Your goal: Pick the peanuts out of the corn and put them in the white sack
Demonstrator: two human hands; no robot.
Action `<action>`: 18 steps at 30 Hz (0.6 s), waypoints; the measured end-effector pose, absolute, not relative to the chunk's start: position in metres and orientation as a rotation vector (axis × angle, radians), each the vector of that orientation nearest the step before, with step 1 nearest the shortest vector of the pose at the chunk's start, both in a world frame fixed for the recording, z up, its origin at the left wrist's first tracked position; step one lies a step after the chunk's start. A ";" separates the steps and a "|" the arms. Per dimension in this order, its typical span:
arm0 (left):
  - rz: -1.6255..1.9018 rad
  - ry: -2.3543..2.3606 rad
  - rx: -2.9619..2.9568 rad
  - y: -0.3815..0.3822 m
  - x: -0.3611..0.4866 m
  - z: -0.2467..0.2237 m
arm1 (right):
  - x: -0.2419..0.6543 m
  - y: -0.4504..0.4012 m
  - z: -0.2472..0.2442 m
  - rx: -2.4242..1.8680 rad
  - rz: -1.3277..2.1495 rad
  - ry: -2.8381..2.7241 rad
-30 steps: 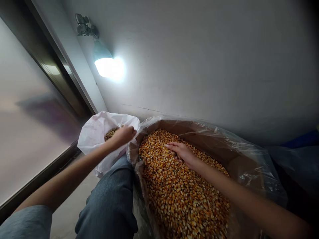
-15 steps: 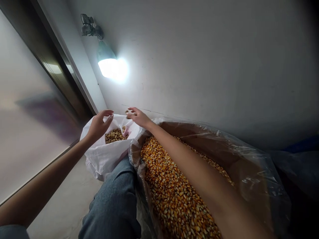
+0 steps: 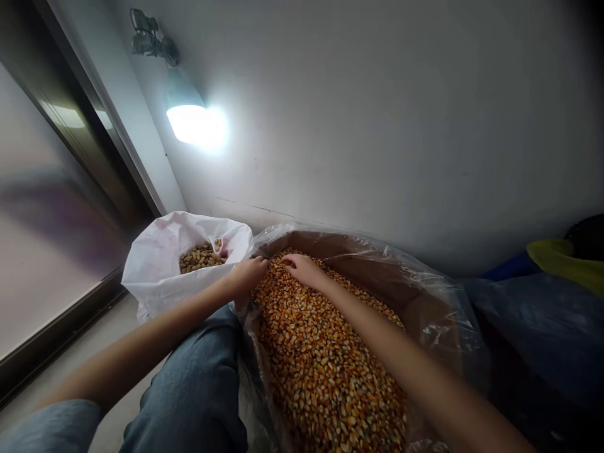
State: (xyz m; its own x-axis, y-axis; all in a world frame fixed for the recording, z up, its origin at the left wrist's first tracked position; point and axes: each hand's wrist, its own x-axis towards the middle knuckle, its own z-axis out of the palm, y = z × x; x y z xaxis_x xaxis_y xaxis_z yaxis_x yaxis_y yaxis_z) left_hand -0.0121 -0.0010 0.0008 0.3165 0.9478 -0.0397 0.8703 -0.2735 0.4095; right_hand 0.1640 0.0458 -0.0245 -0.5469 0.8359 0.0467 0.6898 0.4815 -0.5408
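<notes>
Corn kernels fill a plastic-lined cardboard box; the right hand rests on them, fingers curled. The left hand reaches the box's corner beside a white sack of paler kernels; any grip cannot be told.

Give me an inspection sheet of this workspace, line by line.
Surface: pale smooth floor, seen beside the denim-clad knees.
Job's things: brown cardboard box lined with clear plastic film, holding orange-yellow dried corn kernels; white plastic bag holding paler kernels.
Clutter: dark blue plastic sheeting and yellow fabric at right.
Grippers: left hand over the kernels at the box's edge; right hand, fingers on the kernels.
Cables: nothing seen.
Surroundings: white wall, glowing wall lamp, dark-framed pale pane.
</notes>
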 end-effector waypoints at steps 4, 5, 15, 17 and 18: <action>0.175 1.697 2.367 0.003 -0.005 -0.011 | 0.124 0.047 -0.020 -1.301 0.507 -2.531; 0.153 1.706 2.393 0.001 -0.005 -0.011 | 0.118 0.048 -0.019 -1.333 0.478 -2.546; 0.298 1.764 2.350 0.005 -0.013 0.005 | 0.141 0.065 -0.032 -1.180 0.843 -2.412; 0.298 1.788 2.375 0.011 -0.011 0.009 | 0.146 0.071 -0.031 -1.181 0.972 -2.246; 0.245 1.815 2.410 0.014 -0.008 0.011 | 0.149 0.074 -0.029 -1.199 1.026 -2.153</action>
